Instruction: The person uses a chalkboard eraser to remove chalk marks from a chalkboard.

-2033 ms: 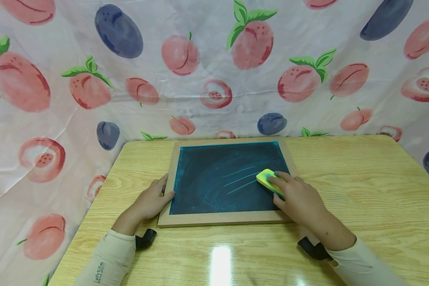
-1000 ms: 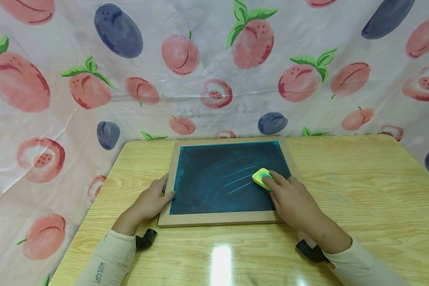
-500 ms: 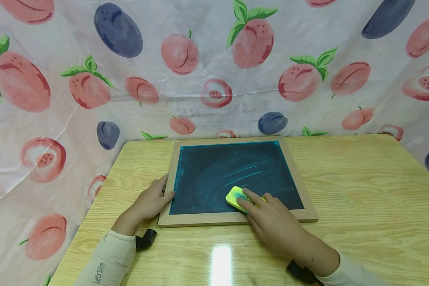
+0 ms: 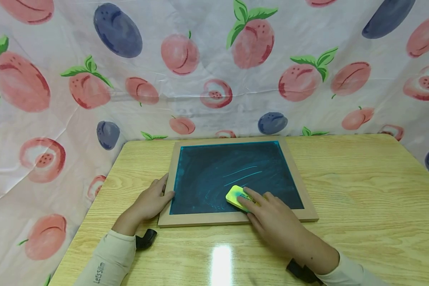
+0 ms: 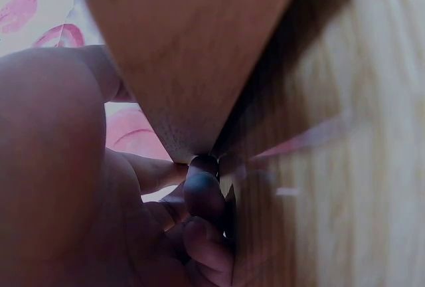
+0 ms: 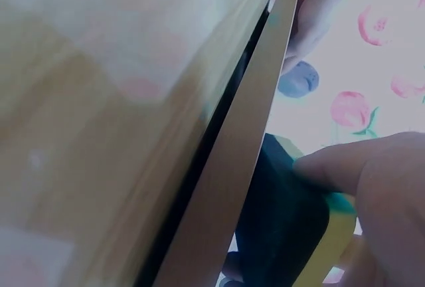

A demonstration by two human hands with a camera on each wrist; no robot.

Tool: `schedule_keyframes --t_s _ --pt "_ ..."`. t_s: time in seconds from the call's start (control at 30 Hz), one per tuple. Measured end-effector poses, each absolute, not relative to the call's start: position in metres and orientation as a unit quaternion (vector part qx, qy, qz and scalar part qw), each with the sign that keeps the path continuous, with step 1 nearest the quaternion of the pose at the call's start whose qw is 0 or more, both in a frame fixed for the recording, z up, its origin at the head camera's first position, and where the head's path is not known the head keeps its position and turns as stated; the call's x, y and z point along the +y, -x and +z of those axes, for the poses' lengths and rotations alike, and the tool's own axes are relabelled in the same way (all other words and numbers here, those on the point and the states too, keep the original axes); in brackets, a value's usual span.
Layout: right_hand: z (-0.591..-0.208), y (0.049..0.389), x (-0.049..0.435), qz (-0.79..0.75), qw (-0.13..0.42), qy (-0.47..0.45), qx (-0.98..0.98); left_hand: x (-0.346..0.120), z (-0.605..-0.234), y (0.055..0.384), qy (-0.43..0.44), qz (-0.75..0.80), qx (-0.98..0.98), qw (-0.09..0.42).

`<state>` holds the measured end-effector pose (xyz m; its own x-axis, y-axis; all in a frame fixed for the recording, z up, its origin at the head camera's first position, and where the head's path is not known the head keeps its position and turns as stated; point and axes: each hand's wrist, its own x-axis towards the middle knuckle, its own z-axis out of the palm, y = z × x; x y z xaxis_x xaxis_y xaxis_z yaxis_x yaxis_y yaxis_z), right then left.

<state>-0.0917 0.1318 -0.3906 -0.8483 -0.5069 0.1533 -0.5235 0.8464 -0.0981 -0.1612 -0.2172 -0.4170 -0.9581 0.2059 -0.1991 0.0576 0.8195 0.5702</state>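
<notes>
A small chalkboard in a pale wooden frame lies on the table. At its left edge my left hand grips the frame, thumb on top; the left wrist view shows fingers curled at the frame's underside. My right hand holds a yellow chalkboard eraser against the lower middle of the board. In the right wrist view the eraser's dark felt side sits close to the frame edge, thumb on its side. Two blue chalk lines show above the eraser, with faint smudges to its left.
The board stands on a light wooden table, its far edge near a fruit-print cloth. A black wrist mount sits under the left forearm and another under the right.
My right hand has moved the eraser left and toward me, from the right side to the lower middle. The lowest of three chalk lines is no longer visible. The left hand stays put.
</notes>
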Motion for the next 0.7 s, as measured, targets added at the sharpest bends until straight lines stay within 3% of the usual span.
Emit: schedule_keyframes --t_s 0.3,0.7 --pt "-0.392 0.113 0.155 0.043 0.133 -0.245 -0.959 -0.217 -0.414 0.160 -0.070 0.298 0.944 0.126" --pt "-0.390 0.135 0.188 0.058 0.130 -0.188 -0.972 -0.216 -0.414 0.160 -0.074 0.297 0.944 0.120"
